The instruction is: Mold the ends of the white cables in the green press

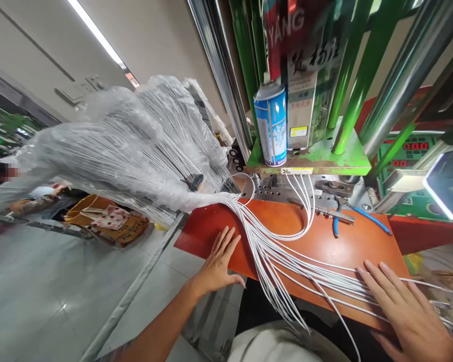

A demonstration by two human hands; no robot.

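Over the white cables (272, 256), a sign (287, 30) reads "YANG" (blurred).

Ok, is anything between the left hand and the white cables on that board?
Nothing visible does: the left hand lies flat on the orange board beside the white cables, with only bare board between them.

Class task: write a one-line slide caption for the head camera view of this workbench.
Left hand beside and right hand on white cables fanned over an orange-red board by a green press.
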